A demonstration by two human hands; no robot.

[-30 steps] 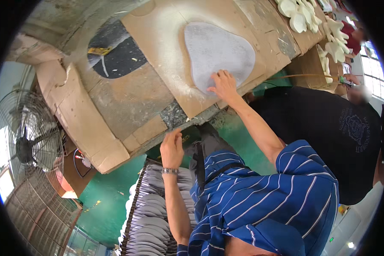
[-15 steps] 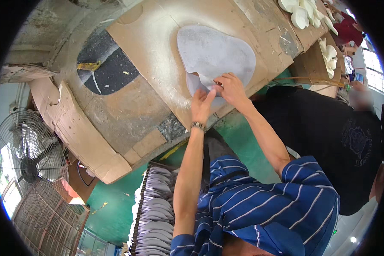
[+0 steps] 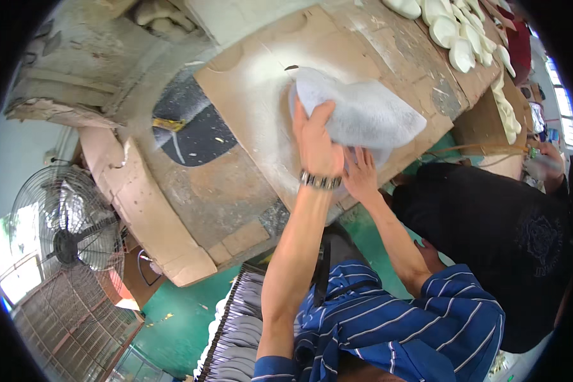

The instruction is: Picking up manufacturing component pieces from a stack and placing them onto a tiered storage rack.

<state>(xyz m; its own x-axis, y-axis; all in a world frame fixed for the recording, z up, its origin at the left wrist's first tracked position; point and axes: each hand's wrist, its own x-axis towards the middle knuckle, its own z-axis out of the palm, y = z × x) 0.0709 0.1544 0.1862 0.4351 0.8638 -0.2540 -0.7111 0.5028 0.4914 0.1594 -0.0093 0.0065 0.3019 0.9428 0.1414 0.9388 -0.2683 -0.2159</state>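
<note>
A grey-white, fuzzy-looking sheet with a rounded outline (image 3: 366, 111) is raised and bent above the cardboard. My left hand (image 3: 317, 146), with a metal-band watch at the wrist, grips its left edge between thumb and fingers. Close beside it, my right hand (image 3: 361, 175) has its fingers stretched out at the sheet's near edge. Under them shows part of a greyish layer (image 3: 381, 156); whether it is separate from the raised sheet I cannot tell. Beneath everything lies a brown cardboard panel (image 3: 235, 73), dusted white around the sheet.
Cream-coloured moulded pieces (image 3: 461, 35) pile up at the far right. A dark oval patch (image 3: 200, 140) with a yellow scrap (image 3: 169, 124) is left of the cardboard. A large fan (image 3: 67, 235) stands left, a rack of grey-white curved pieces (image 3: 239, 325) below. A person in black (image 3: 484, 235) is close at right.
The sheet lay mostly flat with its near edge pinched up; now it is lifted and folded. My left hand has moved onto its left edge. My right hand's fingers have straightened. The view has shifted.
</note>
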